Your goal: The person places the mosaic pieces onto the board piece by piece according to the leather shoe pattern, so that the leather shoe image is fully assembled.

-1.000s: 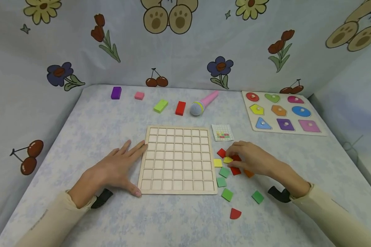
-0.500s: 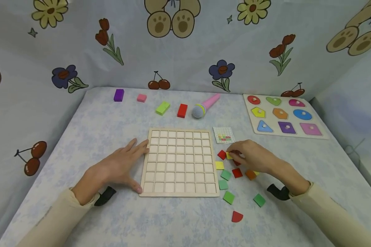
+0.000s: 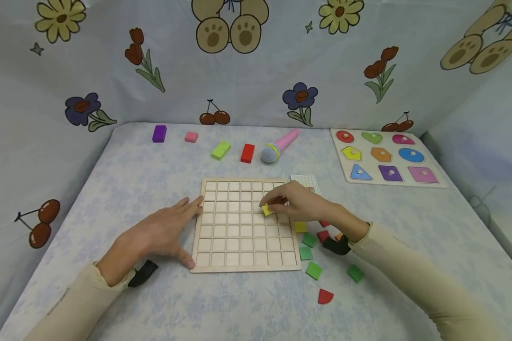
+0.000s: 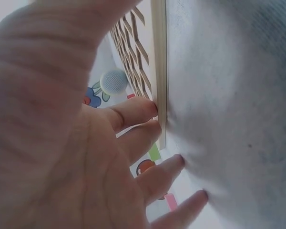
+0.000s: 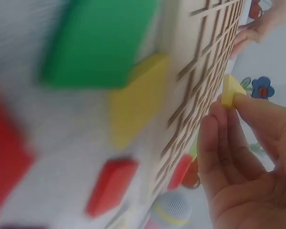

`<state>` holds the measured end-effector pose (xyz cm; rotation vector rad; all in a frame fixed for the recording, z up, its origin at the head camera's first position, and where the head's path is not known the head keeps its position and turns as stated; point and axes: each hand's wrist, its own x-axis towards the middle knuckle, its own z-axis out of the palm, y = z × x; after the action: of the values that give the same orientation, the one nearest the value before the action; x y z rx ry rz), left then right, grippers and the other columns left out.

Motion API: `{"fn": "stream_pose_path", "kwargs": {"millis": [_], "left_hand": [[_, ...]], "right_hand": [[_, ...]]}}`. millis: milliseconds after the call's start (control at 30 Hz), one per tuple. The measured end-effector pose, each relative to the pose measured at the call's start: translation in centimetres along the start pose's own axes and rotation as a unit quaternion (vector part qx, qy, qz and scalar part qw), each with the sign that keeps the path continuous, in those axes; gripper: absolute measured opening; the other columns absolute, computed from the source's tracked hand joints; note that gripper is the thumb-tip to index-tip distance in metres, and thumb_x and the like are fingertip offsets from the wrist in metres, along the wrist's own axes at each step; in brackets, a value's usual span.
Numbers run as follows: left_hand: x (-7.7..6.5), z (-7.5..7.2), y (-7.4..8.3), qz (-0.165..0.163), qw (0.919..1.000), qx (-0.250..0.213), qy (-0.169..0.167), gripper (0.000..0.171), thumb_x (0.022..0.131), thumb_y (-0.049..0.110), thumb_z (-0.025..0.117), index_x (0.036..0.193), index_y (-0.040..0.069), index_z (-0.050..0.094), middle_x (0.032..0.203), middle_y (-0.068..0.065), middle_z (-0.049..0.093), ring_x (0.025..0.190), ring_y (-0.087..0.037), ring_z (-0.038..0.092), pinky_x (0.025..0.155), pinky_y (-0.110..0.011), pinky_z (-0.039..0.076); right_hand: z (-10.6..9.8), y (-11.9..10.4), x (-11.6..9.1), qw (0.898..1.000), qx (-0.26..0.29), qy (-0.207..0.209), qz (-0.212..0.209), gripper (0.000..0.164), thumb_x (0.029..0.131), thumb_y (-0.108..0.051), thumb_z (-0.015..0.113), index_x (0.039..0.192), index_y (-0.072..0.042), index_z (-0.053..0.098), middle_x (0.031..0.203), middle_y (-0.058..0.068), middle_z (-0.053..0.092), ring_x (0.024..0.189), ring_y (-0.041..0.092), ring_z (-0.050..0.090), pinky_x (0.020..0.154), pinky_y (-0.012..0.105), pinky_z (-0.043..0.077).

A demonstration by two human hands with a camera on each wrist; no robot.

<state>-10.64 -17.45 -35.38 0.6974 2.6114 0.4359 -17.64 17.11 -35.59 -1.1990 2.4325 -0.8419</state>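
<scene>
A wooden grid board point(image 3: 234, 232) of square cells lies in the middle of the table. My left hand point(image 3: 155, 237) rests against its left side, fingers spread; in the left wrist view two fingertips point(image 4: 150, 109) touch the board's edge. Above the board's upper right cells, my right hand point(image 3: 296, 201) pinches a yellow square tile point(image 3: 266, 210) between thumb and fingers. The right wrist view shows this yellow tile point(image 5: 231, 89) tilted at the fingertips. A pattern card point(image 3: 306, 181) behind the board is partly hidden by the right hand.
Right of the board lie green tiles point(image 3: 313, 270), a yellow tile point(image 3: 300, 227), red tiles point(image 3: 323, 235) and a red quarter-round piece point(image 3: 325, 296). Behind stand several coloured blocks point(image 3: 247, 153), a toy microphone point(image 3: 279, 146) and a shape puzzle point(image 3: 390, 161).
My right hand has picked a yellow tile from the pile and moved left with it over the board. My left hand has stayed at the board's left side.
</scene>
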Motion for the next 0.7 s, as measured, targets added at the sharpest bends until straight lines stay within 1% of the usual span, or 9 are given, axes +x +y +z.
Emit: {"fn": "stream_pose_path", "kwargs": {"millis": [100, 267, 400, 533, 633, 700], "left_hand": [[-0.1, 0.0, -0.1, -0.001, 1.0, -0.003, 0.0, 0.131, 0.053, 0.062, 0.09, 0.156, 0.009, 0.029, 0.168, -0.014, 0.017, 0.152, -0.044, 0.018, 0.111, -0.066, 0.031], [-0.1, -0.2, -0.1, 0.004, 1.0, -0.001, -0.003, 0.125, 0.054, 0.062, 0.089, 0.153, 0.009, 0.035, 0.168, -0.013, 0.016, 0.152, -0.044, 0.018, 0.112, -0.067, 0.03], [0.0, -0.3, 0.0, 0.006, 1.0, 0.004, -0.001, 0.127, 0.054, 0.065, 0.088, 0.154, 0.009, 0.034, 0.168, -0.015, 0.017, 0.151, -0.045, 0.019, 0.111, -0.067, 0.031], [0.0, -0.3, -0.1, 0.003, 1.0, 0.006, -0.002, 0.132, 0.053, 0.066, 0.087, 0.156, 0.008, 0.029, 0.167, -0.015, 0.02, 0.151, -0.045, 0.02, 0.111, -0.066, 0.031], [-0.1, -0.3, -0.2, 0.006, 1.0, 0.005, -0.001, 0.138, 0.053, 0.067, 0.087, 0.158, 0.006, 0.022, 0.165, -0.015, 0.026, 0.151, -0.045, 0.02, 0.111, -0.066, 0.032], [-0.1, -0.2, -0.3, 0.006, 1.0, 0.004, -0.001, 0.139, 0.053, 0.067, 0.087, 0.159, 0.006, 0.022, 0.165, -0.014, 0.026, 0.151, -0.045, 0.02, 0.112, -0.066, 0.032]], "right_hand": [[0.5, -0.7, 1.9, 1.0, 0.014, -0.017, -0.011, 0.017, 0.097, -0.009, 0.065, 0.112, -0.007, 0.073, 0.098, -0.001, 0.072, 0.084, 0.008, 0.065, 0.081, 0.025, 0.057], [1.2, -1.7, 4.3, 0.999, 0.027, -0.038, -0.008, 0.009, 0.097, -0.009, 0.064, 0.104, -0.01, 0.07, 0.092, -0.002, 0.07, 0.087, 0.006, 0.064, 0.083, 0.021, 0.056], [1.5, -2.4, 5.8, 0.998, 0.046, -0.041, -0.023, 0.005, 0.095, -0.007, 0.065, 0.098, -0.01, 0.067, 0.089, -0.002, 0.069, 0.086, 0.007, 0.066, 0.081, 0.022, 0.056], [1.9, -2.9, 7.2, 0.997, 0.056, -0.038, -0.036, 0.009, 0.091, -0.002, 0.066, 0.095, -0.01, 0.069, 0.087, -0.003, 0.071, 0.083, 0.007, 0.068, 0.078, 0.022, 0.056], [2.3, -3.0, 8.0, 0.996, 0.073, -0.033, -0.029, 0.01, 0.087, -0.001, 0.071, 0.092, -0.009, 0.071, 0.087, -0.003, 0.073, 0.083, 0.005, 0.07, 0.078, 0.02, 0.057], [2.6, -3.1, 8.4, 0.995, 0.09, -0.033, -0.023, 0.007, 0.086, -0.004, 0.076, 0.091, -0.009, 0.073, 0.087, -0.002, 0.074, 0.083, 0.005, 0.071, 0.079, 0.02, 0.057]]}}
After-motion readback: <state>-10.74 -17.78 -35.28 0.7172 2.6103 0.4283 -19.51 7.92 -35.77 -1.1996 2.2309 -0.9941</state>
